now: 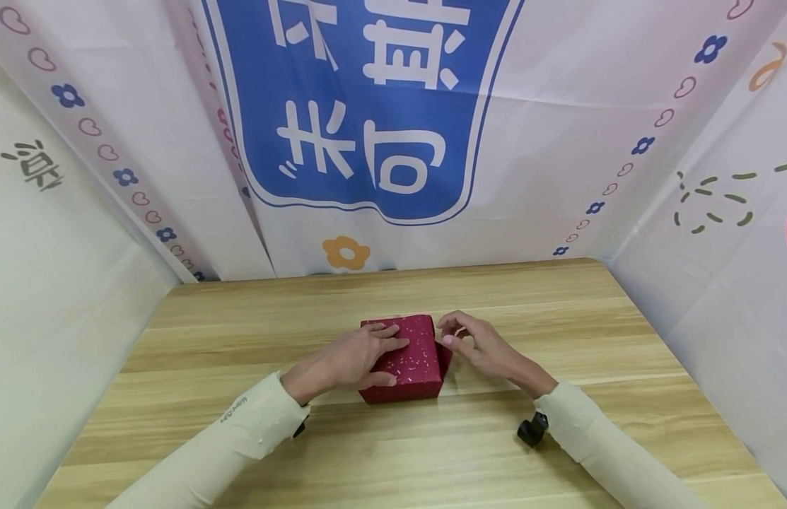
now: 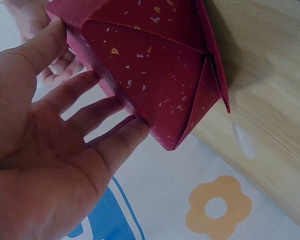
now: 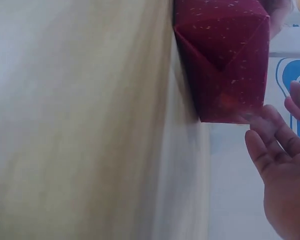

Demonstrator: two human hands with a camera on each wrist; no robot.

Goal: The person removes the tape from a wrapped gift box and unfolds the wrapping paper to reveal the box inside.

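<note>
Head view shows the left hand (image 1: pixel 360 355), fingers spread, covering part of a red box (image 1: pixel 416 362); right hand (image 1: pixel 488 350), fingers parted, contact unclear.

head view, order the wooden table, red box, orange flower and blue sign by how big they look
Largest to smallest:
wooden table
blue sign, cut off at the top
red box, partly under the left hand
orange flower

Pale wood-grain table (image 1: pixel 228 353); white printed hangings (image 1: pixel 546 162); blue emblem (image 1: pixel 361 99) behind.
</note>
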